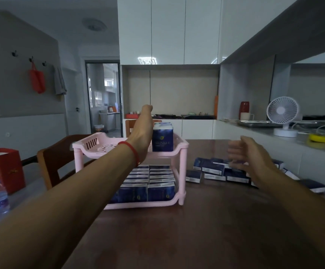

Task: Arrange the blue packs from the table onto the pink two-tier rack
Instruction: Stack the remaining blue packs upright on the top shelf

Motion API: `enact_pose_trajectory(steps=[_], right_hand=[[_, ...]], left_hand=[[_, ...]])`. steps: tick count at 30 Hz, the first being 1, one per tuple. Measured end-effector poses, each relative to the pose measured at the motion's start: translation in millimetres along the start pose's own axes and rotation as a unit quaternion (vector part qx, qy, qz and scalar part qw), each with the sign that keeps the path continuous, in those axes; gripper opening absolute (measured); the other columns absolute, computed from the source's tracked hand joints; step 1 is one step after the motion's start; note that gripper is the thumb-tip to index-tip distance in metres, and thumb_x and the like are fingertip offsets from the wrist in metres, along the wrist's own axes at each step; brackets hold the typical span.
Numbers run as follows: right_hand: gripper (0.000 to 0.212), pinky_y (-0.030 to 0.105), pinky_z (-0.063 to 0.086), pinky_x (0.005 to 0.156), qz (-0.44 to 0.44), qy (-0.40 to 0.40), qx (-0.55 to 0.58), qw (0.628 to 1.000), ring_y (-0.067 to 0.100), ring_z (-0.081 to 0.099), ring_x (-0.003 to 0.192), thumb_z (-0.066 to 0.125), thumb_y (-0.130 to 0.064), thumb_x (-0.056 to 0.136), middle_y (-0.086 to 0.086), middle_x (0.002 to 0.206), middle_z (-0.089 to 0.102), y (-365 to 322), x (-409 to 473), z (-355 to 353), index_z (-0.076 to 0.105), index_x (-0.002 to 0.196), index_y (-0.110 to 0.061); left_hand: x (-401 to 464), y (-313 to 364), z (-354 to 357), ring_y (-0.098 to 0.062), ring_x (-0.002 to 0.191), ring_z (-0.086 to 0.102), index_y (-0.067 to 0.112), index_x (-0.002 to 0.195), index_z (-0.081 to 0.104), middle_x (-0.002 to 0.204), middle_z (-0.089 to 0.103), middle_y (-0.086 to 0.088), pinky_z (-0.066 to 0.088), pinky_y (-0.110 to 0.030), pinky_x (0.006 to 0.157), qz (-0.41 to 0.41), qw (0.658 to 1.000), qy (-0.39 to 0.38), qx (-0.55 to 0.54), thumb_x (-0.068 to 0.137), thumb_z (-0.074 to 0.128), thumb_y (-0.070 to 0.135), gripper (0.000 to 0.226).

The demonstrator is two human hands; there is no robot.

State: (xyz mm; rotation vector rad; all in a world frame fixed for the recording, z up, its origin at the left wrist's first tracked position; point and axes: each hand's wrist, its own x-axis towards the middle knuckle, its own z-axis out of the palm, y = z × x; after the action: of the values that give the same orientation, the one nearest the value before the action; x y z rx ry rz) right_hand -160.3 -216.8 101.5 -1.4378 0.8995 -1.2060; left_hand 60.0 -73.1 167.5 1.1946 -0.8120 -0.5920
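Left hand reaches over the pink rack, which stands toward the table's far left. It is alongside the upright blue packs at the top tier's right end, but the fingers are hidden, so its grip is anyone's guess. The lower tier is packed with rows of blue packs. Right hand hovers, blurred, fingers loose and holding nothing, above the loose pile of packs near the table's far right edge.
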Motion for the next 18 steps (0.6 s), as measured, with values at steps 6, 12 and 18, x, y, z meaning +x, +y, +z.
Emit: enact_pose_trajectory(steps=[6, 12, 18], right_hand=[[0.012, 0.033, 0.045, 0.075, -0.091, 0.099, -0.325, 0.936, 0.022, 0.06, 0.084, 0.055, -0.014, 0.096, 0.005, 0.091, 0.066, 79, -7, -64, 0.064, 0.09, -0.018], [0.028, 0.039, 0.049, 0.087, -0.077, 0.124, -0.471, 0.87, 0.033, 0.06, 0.108, 0.069, -0.015, 0.081, 0.014, 0.113, 0.065, 92, 1, -78, 0.067, 0.108, -0.011], [0.061, 0.054, 0.03, 0.109, -0.025, 0.125, -0.588, 0.798, 0.036, 0.03, 0.138, 0.061, -0.036, 0.088, 0.009, 0.152, 0.034, 101, 13, -89, 0.04, 0.145, -0.032]], left_hand=[[-38, -14, 6, -0.02, 0.114, 0.051, 0.016, 0.122, 0.048, 0.126, 0.049, -0.006, 0.048, -0.041, 0.098, 0.37, 0.884, 0.101, 0.266, 0.089, 0.045, 0.039, 0.041], [-105, -107, 56, -0.014, 0.088, 0.046, 0.018, 0.097, 0.051, 0.096, 0.048, 0.002, 0.04, -0.022, 0.076, 0.395, 0.847, -0.1, 0.341, 0.076, 0.059, 0.016, 0.023], [-78, -157, 102, -0.017, 0.11, 0.051, 0.019, 0.12, 0.052, 0.119, 0.048, 0.001, 0.035, -0.02, 0.081, 0.19, 0.831, -0.239, 0.464, 0.081, 0.069, 0.023, 0.042]])
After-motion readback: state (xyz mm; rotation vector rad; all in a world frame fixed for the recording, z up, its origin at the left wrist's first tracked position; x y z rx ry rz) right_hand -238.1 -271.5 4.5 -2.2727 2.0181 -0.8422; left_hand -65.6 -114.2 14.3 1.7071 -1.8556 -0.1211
